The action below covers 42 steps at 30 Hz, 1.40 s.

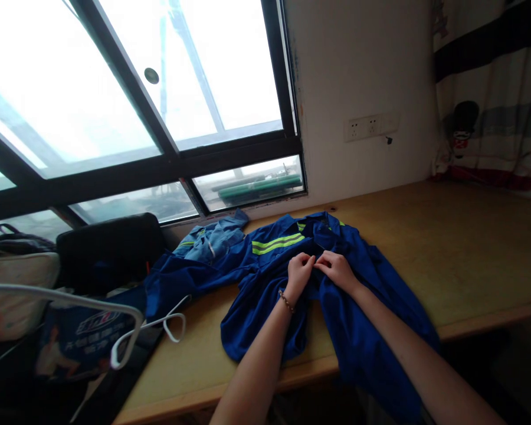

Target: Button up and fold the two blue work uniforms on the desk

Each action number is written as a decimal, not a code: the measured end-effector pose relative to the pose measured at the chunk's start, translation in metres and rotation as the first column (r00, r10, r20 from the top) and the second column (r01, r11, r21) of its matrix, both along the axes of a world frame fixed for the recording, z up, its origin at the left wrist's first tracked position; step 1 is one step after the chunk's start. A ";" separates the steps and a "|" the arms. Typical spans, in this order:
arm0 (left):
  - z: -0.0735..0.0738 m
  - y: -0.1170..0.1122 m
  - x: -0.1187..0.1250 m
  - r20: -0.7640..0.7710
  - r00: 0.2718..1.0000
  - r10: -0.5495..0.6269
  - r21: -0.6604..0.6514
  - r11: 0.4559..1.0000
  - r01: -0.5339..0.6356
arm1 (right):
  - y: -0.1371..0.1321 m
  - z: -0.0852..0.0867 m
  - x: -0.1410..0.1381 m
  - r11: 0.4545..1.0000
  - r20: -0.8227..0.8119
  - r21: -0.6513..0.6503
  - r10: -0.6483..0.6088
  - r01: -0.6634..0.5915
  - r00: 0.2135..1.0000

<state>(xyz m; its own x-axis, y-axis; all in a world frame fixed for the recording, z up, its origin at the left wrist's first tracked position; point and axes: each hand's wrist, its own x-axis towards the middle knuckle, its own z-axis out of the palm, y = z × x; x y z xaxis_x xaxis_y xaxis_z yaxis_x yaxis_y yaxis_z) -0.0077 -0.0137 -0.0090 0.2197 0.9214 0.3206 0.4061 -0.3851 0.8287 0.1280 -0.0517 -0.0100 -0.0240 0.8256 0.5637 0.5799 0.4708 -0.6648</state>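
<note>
Blue work jacket (358,330): woven cloth, soft and creased, lying spread front-up on the wooden table (469,254) at the centre of the view. Its collar points toward 12 o'clock and its hem hangs over the table edge at 5 o'clock. Two yellow-green reflective stripes (277,243) run as flat parallel bands across the chest at 11 o'clock from the hands.

Left hand (298,271): fingers curled inward, tips pinched shut on the front edge of the jacket just below the collar. A beaded bracelet (287,301) circles the wrist.

Right hand (336,268): fingers likewise bent and closed on the opposite front edge. The fingertips of both hands meet at the fabric seam and touch.

Surroundings:
- Light-blue garment (212,242), crumpled, at 10 o'clock from the jacket, touching its sleeve.
- White hanger (62,297), thin curved bar with a hook, at 9 o'clock, partly over the table edge.
- Black bag (108,251), matte, rounded top, at 9 o'clock beneath the window (137,88).
- White wall socket (371,127), rectangular plate, at 1 o'clock.
- Striped curtain (491,88) at 2 o'clock.

The table surface is smooth, pale and matte.
</note>
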 end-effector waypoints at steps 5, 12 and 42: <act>-0.002 0.002 -0.002 0.055 0.997 -0.061 -0.033 0.997 0.063 | 0.000 -0.001 0.001 1.000 -0.056 -0.007 0.003 -0.004 0.998; -0.005 0.002 -0.001 0.025 0.996 -0.090 0.027 0.996 0.089 | 0.002 -0.003 0.003 0.988 -0.175 -0.044 0.138 -0.147 0.975; 0.003 -0.020 0.004 -0.511 0.859 0.035 0.553 0.778 0.297 | 0.015 -0.023 0.013 0.950 -0.142 -0.221 0.191 -0.219 0.971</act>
